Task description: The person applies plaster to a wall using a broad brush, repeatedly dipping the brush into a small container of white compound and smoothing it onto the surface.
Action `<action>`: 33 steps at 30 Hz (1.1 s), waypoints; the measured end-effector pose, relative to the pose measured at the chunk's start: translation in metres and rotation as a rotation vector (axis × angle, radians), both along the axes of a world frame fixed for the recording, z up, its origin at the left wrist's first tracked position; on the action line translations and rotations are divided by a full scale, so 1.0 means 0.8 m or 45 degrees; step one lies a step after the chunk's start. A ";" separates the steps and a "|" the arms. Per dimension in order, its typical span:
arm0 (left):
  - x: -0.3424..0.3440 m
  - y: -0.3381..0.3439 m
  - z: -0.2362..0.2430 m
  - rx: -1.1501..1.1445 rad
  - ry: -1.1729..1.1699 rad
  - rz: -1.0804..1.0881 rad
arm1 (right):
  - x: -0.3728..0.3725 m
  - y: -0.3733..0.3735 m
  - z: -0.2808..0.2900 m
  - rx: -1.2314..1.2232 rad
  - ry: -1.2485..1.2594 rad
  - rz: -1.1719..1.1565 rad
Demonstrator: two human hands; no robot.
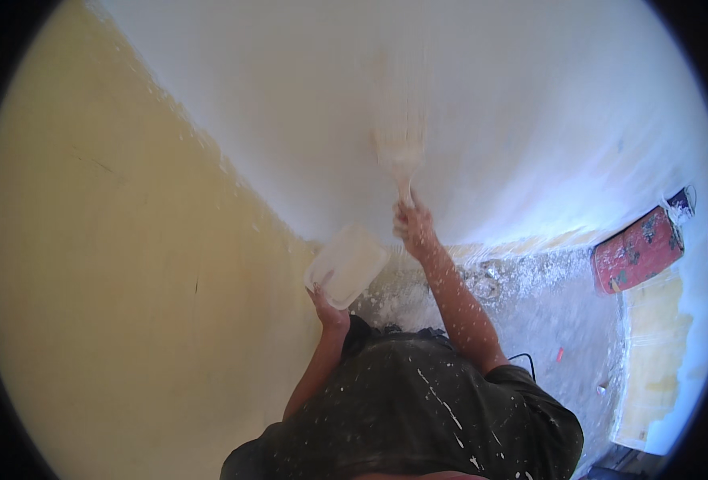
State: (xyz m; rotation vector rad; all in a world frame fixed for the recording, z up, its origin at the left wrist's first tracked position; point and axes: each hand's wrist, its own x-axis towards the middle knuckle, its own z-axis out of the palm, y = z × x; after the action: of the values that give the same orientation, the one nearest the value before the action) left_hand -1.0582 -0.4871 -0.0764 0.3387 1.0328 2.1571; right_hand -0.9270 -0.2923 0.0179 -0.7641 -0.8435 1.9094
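Note:
My right hand is closed around the handle of a wide paintbrush. Its bristles lie against the wall coated in white paint, and wet streaks run up the wall above them. In my left hand is a white plastic tub, gripped by its rim and side. The tub is tilted, with pale paint inside, and it hangs below and to the left of the brush. White specks dot my right forearm and dark shirt.
On the left a yellow wall meets the white one along a ragged paint edge. A red patterned drum-like container stands at the right, with a small dark pot on it. The grey floor is spattered white; a small red scrap lies there.

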 end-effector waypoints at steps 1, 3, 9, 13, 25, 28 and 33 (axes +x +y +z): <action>0.001 -0.002 0.002 0.008 -0.001 0.001 | 0.005 -0.011 -0.029 -0.077 0.003 -0.005; -0.001 -0.004 -0.001 -0.013 0.001 0.016 | 0.017 -0.031 -0.053 -0.210 -0.182 0.065; 0.001 0.008 -0.001 0.007 -0.084 -0.015 | 0.029 -0.008 -0.050 -0.251 -0.187 0.046; 0.006 0.010 0.010 -0.035 -0.151 0.007 | 0.033 -0.010 0.125 -0.049 -0.085 0.048; 0.014 0.026 0.014 -0.047 0.060 -0.009 | 0.043 0.008 0.107 0.099 -0.059 -0.027; 0.010 0.028 0.019 -0.052 0.030 -0.012 | 0.048 -0.001 0.053 -0.074 -0.049 -0.011; 0.005 0.024 0.022 -0.044 -0.050 -0.029 | 0.051 0.002 0.025 -0.244 0.067 -0.069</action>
State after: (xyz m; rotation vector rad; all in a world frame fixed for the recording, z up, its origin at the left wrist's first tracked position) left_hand -1.0539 -0.4675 -0.0588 0.2901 1.0379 2.1147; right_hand -0.8863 -0.2910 0.0375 -0.8385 -0.6068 1.9720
